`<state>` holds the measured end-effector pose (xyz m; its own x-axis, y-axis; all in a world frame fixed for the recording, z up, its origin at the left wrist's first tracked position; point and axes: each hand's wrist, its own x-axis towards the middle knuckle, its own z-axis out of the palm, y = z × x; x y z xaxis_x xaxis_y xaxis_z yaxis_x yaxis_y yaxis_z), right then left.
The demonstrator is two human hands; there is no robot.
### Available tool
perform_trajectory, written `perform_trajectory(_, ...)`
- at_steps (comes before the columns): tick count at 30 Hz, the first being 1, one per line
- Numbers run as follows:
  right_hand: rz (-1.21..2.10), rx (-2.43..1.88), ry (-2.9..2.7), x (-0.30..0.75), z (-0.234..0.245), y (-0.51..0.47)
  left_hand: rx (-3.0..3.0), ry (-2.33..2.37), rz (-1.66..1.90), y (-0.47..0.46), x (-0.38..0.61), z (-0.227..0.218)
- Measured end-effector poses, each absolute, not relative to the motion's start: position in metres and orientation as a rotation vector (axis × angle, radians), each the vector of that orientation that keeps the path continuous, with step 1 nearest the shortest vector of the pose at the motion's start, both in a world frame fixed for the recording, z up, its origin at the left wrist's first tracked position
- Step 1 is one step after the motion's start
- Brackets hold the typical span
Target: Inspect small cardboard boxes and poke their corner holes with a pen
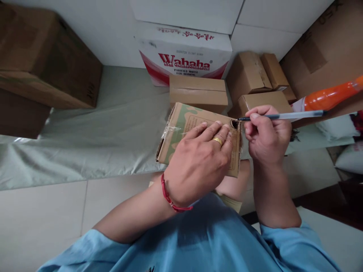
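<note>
A brown cardboard box (181, 124) with a green camouflage print sits in front of me at the near edge of the cloth-covered surface. My left hand (201, 155) lies flat on its top, fingers stretched out and pressed down. Close to the box's right end, my right hand (268, 132) pinches a pen (295, 115) with a clear barrel and a dark tip. That tip is at the upper right corner of the box, beside a torn dark hole (235, 123). Clear tape shows at the box's left end.
Behind stands a white Wahaha carton (184, 56), with a plain brown box (198, 90) before it. More small boxes (249, 71) and an orange bottle (331, 98) are at the right. Large cartons (48, 56) stand at the left on the pale green cloth (121, 124).
</note>
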<state>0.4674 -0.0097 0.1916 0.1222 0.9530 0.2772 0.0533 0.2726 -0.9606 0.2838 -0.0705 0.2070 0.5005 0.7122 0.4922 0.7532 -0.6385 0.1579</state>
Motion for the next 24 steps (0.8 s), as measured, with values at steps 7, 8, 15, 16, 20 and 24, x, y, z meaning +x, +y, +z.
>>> perform_trajectory(7, 0.669, -1.114, -1.380, 0.456, 0.183, -0.007, -2.661, -1.286, -0.822, -0.069, 0.282, 0.208)
perform_trajectory(8, 0.644, -1.124, -1.399, 0.455, 0.182, -0.007, -2.663, -1.289, -0.827, -0.069, 0.281, 0.207)
perform_trajectory(15, 0.567, -1.194, -1.409, 0.451, 0.177, -0.008, -2.679, -1.302, -0.872, -0.069, 0.280, 0.206)
perform_trajectory(16, 0.573, -1.200, -1.409, 0.451, 0.177, -0.007, -2.682, -1.307, -0.876, -0.069, 0.280, 0.206)
perform_trajectory(20, 0.667, -1.235, -1.409, 0.452, 0.181, -0.008, -2.701, -1.319, -0.891, -0.069, 0.280, 0.206)
perform_trajectory(24, 0.657, -1.308, -1.427, 0.452, 0.186, -0.013, -2.703, -1.321, -0.882, -0.070, 0.279, 0.206)
